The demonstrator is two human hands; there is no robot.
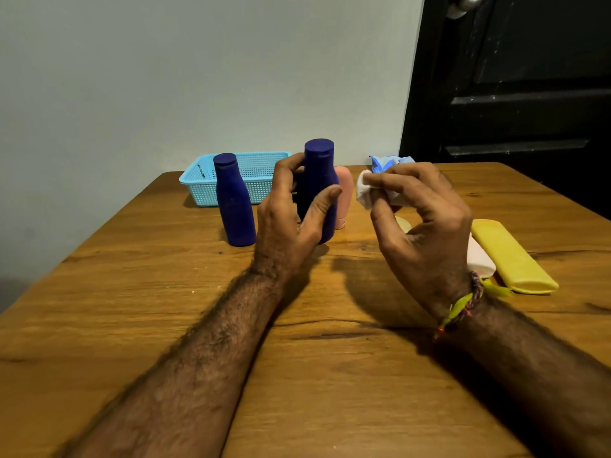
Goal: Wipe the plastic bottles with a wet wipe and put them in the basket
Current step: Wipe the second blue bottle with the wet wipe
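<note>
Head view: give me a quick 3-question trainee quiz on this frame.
1. True or false: the blue basket already holds a bottle.
2. What does the right hand pinch?
3. The left hand grips which bottle? A) yellow bottle B) dark blue bottle C) pink bottle

Key: 1 false, no bottle shows in it; 2 the white wet wipe; 3 B.

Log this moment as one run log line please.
left hand: grips blue bottle | right hand: pinches wet wipe | basket: no bottle seen inside
</note>
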